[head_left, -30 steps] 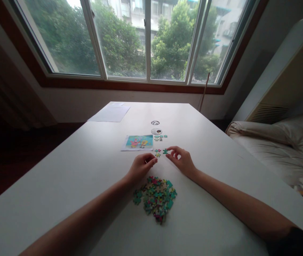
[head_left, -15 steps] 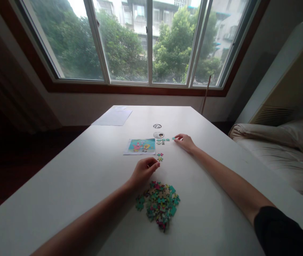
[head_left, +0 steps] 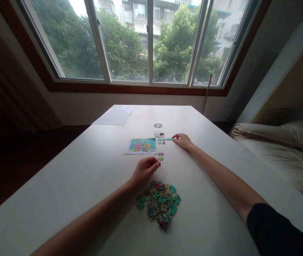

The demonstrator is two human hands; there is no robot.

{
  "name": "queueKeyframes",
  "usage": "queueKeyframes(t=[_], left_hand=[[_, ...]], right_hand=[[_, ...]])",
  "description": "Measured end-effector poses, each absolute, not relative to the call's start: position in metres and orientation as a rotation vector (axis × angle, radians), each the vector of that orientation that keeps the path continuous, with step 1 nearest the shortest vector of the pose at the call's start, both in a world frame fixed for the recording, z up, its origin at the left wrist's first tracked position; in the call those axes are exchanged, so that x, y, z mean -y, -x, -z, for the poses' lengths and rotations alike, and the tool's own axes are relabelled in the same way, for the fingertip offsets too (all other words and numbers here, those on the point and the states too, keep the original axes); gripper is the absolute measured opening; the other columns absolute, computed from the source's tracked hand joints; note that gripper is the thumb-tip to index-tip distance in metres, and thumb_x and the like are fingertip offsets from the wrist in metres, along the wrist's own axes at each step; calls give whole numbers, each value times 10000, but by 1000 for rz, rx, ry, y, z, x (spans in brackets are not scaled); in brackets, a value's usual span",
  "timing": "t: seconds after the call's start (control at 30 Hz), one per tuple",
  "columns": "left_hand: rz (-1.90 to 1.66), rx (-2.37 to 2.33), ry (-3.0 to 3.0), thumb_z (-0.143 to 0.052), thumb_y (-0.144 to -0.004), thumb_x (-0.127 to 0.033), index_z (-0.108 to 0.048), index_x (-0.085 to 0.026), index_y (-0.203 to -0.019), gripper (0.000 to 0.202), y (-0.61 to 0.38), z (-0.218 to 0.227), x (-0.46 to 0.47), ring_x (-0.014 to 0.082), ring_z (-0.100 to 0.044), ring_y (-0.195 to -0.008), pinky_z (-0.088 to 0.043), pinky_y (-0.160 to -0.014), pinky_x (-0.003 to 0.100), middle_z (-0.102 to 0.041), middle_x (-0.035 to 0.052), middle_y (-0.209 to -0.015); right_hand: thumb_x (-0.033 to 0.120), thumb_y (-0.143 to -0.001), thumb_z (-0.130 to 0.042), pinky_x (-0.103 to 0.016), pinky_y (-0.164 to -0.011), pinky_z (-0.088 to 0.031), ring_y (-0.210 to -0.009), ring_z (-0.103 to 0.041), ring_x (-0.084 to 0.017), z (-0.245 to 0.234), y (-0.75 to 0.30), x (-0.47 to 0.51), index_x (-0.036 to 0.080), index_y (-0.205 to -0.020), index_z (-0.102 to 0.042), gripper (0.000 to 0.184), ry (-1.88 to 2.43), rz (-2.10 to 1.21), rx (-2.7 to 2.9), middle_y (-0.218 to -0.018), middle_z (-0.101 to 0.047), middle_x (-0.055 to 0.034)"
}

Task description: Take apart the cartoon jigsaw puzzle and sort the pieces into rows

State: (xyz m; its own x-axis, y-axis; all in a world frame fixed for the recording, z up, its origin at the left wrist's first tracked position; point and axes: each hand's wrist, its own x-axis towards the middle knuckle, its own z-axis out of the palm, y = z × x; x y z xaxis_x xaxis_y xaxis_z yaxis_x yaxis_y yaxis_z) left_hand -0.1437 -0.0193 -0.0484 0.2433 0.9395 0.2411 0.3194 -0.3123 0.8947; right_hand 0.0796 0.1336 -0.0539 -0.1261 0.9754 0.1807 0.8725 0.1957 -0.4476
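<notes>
My right hand (head_left: 184, 141) reaches far across the white table (head_left: 87, 170), its fingertips closed on a teal puzzle piece (head_left: 172, 139). That piece sits at the right end of a short row of puzzle pieces (head_left: 164, 139), with a couple more just below the row. Nearer to me, my left hand (head_left: 144, 170) rests with curled fingers, thumb and forefinger close together; whatever they may hold is hidden. By its fingertips lie a few pink and yellow puzzle pieces (head_left: 160, 156). A printed cartoon picture (head_left: 142, 145) lies flat left of the row.
A heap of loose puzzle pieces (head_left: 162, 202) lies in front of me, between my forearms. Two round discs (head_left: 159, 134) are beyond the row. White paper (head_left: 114, 116) lies at the far left corner. A pale sofa (head_left: 269, 145) stands right of the table.
My right hand has moved slightly left, bringing its puzzle piece up to the end of the row. The left hand has stayed where it was.
</notes>
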Motion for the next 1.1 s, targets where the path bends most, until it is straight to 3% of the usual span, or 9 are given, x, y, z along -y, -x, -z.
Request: queueKeyframes(t=[0.33, 0.73, 1.1], left_hand=[[-1061, -1153, -1786, -515, -751, -337, -585, -126, -659, 241, 143, 48, 20, 107, -457, -541, -349, -509, 212, -504, -14, -562], [-1063, -1158, -1782, -516, -757, -343, -586, -128, -665, 244, 144, 50, 19, 105, -454, -541, -347, -510, 208, -503, -17, -561], [-1055, -1160, -1780, -518, -752, -335, -584, -127, -661, 236, 144, 48, 19, 104, -451, -535, -344, -507, 211, -500, -16, -555]], right_hand=[[340, -733, -541, -251, -661, -391, -753, -563, -156, 56, -80, -135, 249, -891, -666, 221, 1699, -298, 2053, -823, -629, -19], [358, -748, -552, -266, -785, -384, -843, -533, -163, 61, -62, -138, 235, -898, -675, 230, 1558, -217, 2077, -907, -597, -47], [272, -768, -505, -239, -710, -398, -728, -548, -141, 63, -69, -140, 175, -872, -678, 224, 1538, -196, 2005, -833, -639, -45]])
